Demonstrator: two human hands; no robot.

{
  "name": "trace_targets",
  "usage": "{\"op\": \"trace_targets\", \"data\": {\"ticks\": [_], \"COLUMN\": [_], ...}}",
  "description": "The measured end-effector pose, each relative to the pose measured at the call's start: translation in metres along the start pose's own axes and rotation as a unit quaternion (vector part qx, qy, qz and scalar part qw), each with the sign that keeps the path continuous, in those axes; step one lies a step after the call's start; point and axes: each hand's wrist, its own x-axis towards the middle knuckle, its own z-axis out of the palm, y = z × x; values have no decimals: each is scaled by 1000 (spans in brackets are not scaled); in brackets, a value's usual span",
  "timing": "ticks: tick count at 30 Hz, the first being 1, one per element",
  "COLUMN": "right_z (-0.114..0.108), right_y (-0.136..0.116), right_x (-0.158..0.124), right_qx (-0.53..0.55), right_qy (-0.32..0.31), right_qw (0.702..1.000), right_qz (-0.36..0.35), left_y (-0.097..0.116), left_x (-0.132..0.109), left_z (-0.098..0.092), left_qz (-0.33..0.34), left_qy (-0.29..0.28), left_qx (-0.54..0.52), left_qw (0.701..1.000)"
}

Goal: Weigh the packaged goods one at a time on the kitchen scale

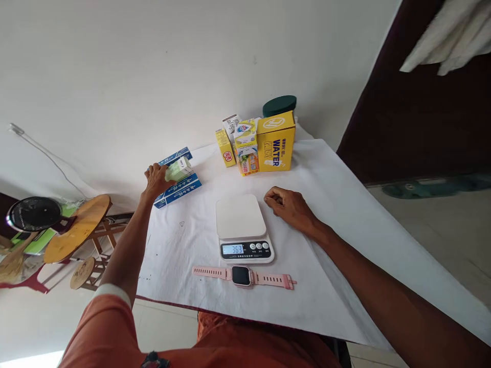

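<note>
At the table's left side my left hand (155, 178) is closed round the end of a pale green box (179, 169), which lies among blue boxes (178, 190) with white lettering. My right hand (287, 204) rests on the cloth right of the kitchen scale (241, 217), its fingers curled in and nothing visible in them. Nothing stands on the scale's white platform, and its lit display (232, 249) reads 363, apparently with a minus sign. A pink smartwatch (241, 276) lies stretched out in front of the scale.
At the back stand a large yellow box (276, 143), a narrow yellow box (225, 148) and other small cartons, with a dark green lid (280, 105) behind. White cloth (318, 266) covers the table. Left of it are a wooden stool (86, 225) and a black fan (35, 214).
</note>
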Motion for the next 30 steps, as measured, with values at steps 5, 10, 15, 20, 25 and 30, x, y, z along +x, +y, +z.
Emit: {"op": "trace_targets", "data": {"ticks": [5, 10, 15, 20, 25, 30], "right_z": [-1, 1, -1, -4, -10, -18], "right_y": [-2, 0, -2, -2, 2, 2], "right_x": [0, 0, 2, 5, 6, 4], "right_qx": [9, 11, 9, 16, 99, 130], "right_qy": [-5, 2, 5, 2, 21, 66], "right_qw": [1000, 1000, 1000, 1000, 993, 986], "right_qz": [2, 7, 17, 18, 60, 82], "left_y": [35, 108, 163, 168, 157, 157], "left_x": [-32, -78, -106, -110, -109, -85], "left_z": [-26, -40, -26, -16, -19, -32], "left_qz": [98, 258, 332, 322, 320, 308], "left_qy": [51, -3, -62, -85, -104, -95], "left_qx": [-6, -29, -41, -75, -122, -150], "left_qw": [994, 966, 940, 940, 934, 935]}}
